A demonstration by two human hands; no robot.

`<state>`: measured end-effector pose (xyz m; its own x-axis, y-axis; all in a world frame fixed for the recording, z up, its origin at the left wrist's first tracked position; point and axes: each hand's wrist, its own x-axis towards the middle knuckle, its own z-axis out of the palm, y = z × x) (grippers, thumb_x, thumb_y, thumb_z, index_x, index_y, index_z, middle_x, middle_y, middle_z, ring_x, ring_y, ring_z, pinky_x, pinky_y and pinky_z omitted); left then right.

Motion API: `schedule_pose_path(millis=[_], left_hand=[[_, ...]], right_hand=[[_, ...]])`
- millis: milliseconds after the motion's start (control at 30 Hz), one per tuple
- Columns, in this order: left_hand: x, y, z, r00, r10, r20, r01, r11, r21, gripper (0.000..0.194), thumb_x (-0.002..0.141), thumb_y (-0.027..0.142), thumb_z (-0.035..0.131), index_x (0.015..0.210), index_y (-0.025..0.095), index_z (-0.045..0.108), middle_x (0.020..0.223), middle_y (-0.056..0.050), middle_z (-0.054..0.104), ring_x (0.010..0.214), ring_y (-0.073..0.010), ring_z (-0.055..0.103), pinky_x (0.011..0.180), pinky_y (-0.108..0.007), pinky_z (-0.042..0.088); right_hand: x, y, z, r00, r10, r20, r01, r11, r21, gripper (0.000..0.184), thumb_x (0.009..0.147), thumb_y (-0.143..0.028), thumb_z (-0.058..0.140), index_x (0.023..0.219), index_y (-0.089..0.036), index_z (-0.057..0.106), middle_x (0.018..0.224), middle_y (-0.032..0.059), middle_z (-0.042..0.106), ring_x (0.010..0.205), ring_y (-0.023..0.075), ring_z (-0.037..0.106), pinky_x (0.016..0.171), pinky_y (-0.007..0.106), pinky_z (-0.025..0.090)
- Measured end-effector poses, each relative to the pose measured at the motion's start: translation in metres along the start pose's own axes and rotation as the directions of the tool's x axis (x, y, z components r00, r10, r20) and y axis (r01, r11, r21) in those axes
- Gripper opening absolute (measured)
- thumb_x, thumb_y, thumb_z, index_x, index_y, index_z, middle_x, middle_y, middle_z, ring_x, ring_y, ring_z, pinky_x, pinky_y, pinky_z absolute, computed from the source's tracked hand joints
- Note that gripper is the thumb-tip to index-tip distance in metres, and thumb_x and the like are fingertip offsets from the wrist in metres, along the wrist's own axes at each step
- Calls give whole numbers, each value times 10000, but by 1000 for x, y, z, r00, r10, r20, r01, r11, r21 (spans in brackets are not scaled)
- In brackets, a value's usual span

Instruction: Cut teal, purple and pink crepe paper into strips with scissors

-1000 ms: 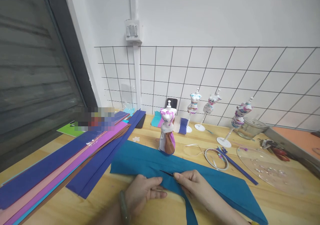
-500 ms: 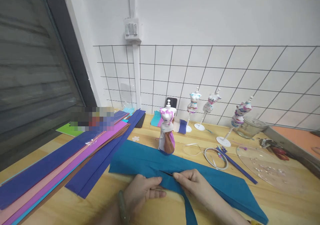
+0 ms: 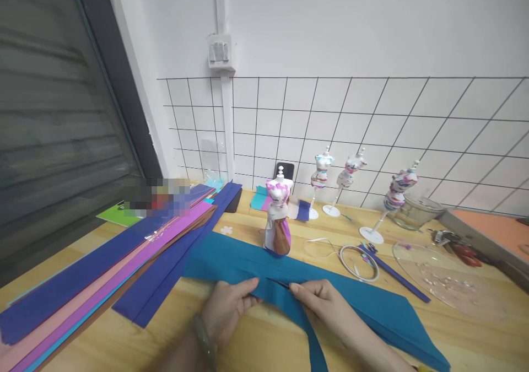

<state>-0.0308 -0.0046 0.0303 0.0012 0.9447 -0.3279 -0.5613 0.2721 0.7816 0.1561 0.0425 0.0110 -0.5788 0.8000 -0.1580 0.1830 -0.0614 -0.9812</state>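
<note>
A wide sheet of teal crepe paper point(image 3: 372, 300) lies slantwise across the table, with a narrow strip point(image 3: 316, 350) hanging from its near edge. My left hand point(image 3: 231, 308), with a bangle on the wrist, pinches that edge between thumb and fingers. In my right hand point(image 3: 320, 303) is a thin dark pointed blade point(image 3: 278, 282), like that of small scissors, pointing left over the paper. Its handle is hidden in my fingers. Just behind the paper stands a small white dress form point(image 3: 278, 209) with a brown and purple paper skirt.
Long coloured paper strips point(image 3: 136, 262) cover the left side. Several painted dress forms point(image 3: 323, 169) stand at the back. To the right are a ribbon roll point(image 3: 359, 263), a clear dish of beads point(image 3: 438, 278), a glass bowl point(image 3: 417, 211) and a tray point(image 3: 491, 234).
My left hand has shifted slightly left and up along the paper's near edge. The blade stays over the paper in my right hand. The whole view has drifted a little.
</note>
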Motion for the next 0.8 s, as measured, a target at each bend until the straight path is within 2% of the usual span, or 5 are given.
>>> schedule_pose_path(millis=[200,433,600,800], left_hand=[[-3,5,2,999,-39,33,38,999,38,200,567,238,790,654,91,686,789,-129,713,875,-283,649,822,-381,495],[0,2,-3,999,-24,25,23,998,65,197,567,243,792,652,99,688,667,-82,696,702,-212,654,767,-332,491],[-1,3,-2,999,-32,26,30,997,72,195,576,252,783,557,101,661,618,-86,681,765,-237,655,817,-348,475],[3,2,-5,1000,19,21,-20,999,46,233,566,225,785,743,96,706,759,-112,711,815,-248,646,782,-356,485]], right_hand=[[-1,0,-1,1000,18,-8,-18,1000,-21,568,768,-635,494,463,-210,273,438,-93,192,435,64,118,442,271,83],[3,-2,-3,998,49,-25,-51,995,-80,561,779,-636,475,458,-212,294,414,-93,228,403,60,143,424,266,89],[6,-9,-1,999,41,-14,-42,995,-85,582,768,-659,465,441,-212,286,396,-95,222,391,58,146,418,267,100],[17,-12,9,997,71,-27,-74,989,-130,594,743,-701,439,425,-212,325,363,-83,278,357,55,182,399,261,113]])
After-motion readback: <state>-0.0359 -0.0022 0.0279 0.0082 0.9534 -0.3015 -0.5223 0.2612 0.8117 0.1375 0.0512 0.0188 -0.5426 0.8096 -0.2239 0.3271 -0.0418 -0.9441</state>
